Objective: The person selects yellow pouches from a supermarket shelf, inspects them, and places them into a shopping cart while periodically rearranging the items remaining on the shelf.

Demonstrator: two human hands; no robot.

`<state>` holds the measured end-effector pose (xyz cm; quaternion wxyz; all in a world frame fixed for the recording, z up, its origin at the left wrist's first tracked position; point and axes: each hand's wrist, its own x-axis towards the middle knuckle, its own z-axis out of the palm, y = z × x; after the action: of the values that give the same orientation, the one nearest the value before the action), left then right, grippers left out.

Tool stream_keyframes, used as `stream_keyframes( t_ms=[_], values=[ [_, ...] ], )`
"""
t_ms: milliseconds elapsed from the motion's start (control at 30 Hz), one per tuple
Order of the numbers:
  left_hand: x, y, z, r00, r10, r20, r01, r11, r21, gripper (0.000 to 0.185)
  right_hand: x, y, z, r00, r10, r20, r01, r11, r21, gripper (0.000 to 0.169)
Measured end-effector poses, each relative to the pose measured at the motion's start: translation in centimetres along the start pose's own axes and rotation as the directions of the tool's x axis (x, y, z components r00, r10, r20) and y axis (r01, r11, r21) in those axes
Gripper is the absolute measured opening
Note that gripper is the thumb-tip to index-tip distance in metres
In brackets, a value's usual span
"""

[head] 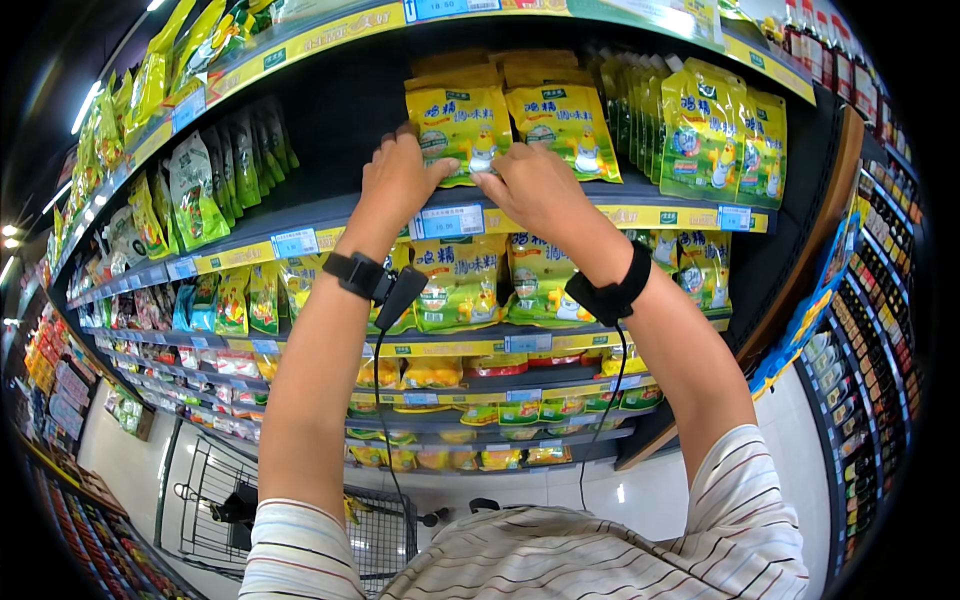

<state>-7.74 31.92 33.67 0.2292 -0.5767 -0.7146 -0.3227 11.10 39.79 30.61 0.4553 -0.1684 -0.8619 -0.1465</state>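
On the upper shelf, a yellow-green seasoning bag (457,120) with a cartoon chicken stands at the front of its row. My left hand (401,165) is at its left lower side, fingers behind or along the edge and thumb across its lower front. At its lower right corner, my right hand (529,180) has its fingers bent together and pinching. A second such bag (566,127) stands just right of it, partly behind my right hand. Both wrists wear black straps with cabled devices. More bags are lined up behind these two.
Similar spouted bags (701,127) stand to the right, and green-white pouches (196,187) to the left. The shelf edge (645,217) carries price tags. Below, another shelf holds more bags (457,289). A wire shopping cart (375,525) is at lower left; a wooden end panel (806,232) bounds the right.
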Motion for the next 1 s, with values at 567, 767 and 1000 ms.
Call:
stream_keyframes(
  t_ms=[567, 767, 1000],
  values=[
    [-12.6, -2.9, -4.4, 0.908, 0.062, -0.414, -0.290, 0.808, -0.513, 0.035, -4.6, -8.8, -1.5, 0.982, -0.040, -0.184, 0.137, 0.822, 0.553, 0.013],
    [-30.4, -12.0, -2.8, 0.804, -0.568, -0.173, 0.285, 0.624, -0.727, 0.027, -13.1, -15.8, 4.5, 0.947, 0.018, 0.321, -0.274, 0.567, 0.777, 0.016],
    [-55.0, -27.1, 2.0, 0.252, -0.967, 0.047, 0.724, 0.156, -0.672, 0.029, -22.5, -21.2, 14.4, 0.526, -0.065, 0.848, -0.818, 0.236, 0.525, 0.030]
  ],
)
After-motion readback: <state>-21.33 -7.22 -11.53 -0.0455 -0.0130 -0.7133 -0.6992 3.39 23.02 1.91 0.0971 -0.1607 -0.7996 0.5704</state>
